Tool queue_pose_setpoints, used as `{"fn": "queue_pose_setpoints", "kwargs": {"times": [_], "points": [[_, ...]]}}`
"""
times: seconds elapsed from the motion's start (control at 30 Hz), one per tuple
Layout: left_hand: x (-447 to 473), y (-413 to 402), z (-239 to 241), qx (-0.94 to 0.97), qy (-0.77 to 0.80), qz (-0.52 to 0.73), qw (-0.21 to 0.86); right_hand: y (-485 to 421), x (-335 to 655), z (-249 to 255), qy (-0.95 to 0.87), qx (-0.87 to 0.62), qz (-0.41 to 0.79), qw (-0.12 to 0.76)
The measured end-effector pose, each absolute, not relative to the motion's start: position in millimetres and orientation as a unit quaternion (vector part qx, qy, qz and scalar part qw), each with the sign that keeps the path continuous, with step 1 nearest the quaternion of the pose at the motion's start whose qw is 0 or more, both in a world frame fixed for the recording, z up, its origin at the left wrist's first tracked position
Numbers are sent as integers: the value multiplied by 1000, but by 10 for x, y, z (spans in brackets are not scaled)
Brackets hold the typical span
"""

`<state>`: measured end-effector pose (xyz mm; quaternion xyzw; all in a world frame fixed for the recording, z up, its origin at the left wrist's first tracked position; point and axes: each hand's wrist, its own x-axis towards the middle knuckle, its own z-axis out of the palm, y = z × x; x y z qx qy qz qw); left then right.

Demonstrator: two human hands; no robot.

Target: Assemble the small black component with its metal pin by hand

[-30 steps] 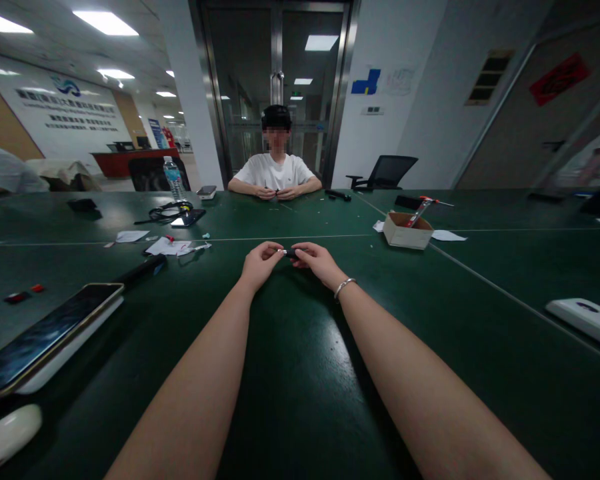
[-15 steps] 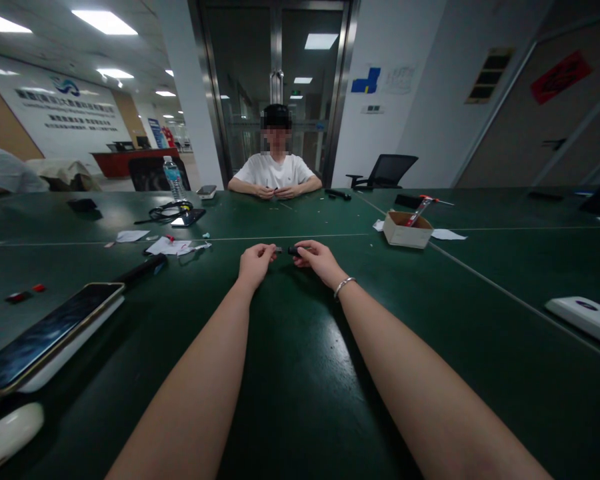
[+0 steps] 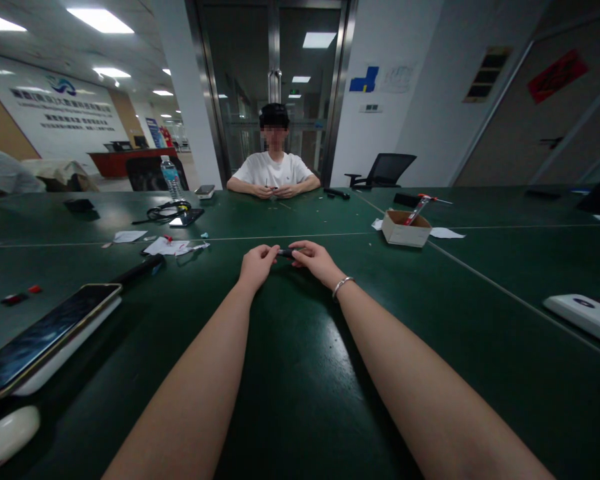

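Here, pinching small dark stick (image 3: 287, 254) with left hand (image 3: 257, 264) and right hand (image 3: 321, 263), one at each end, over tabletop (image 3: 300, 360). Pointing long way side to side, paler at left end, black toward right.

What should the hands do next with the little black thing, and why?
Maybe a gentle squeeze inward: the left hand is at one end of the black thing, the right hand at the other, so they could push evenly. It's too small to tell whether it's firmly together.
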<state>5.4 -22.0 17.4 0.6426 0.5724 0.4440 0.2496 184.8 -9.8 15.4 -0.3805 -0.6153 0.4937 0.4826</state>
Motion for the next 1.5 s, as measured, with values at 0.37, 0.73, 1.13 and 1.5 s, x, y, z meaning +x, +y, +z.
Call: {"fn": "queue_pose_setpoints", "kwargs": {"times": [0.37, 0.73, 1.13, 1.5], "points": [[82, -298, 247, 636, 604, 424, 226, -83, 1838, 145, -628, -371, 490, 478], [108, -259, 263, 577, 651, 437, 230, -110, 1799, 163, -646, -359, 462, 491], [139, -186, 257, 517, 677, 460, 252, -120, 1681, 194, -669, -370, 369, 529], [90, -187, 239, 564, 656, 433, 256, -209, 1733, 330, -708, -376, 324, 502]]}}
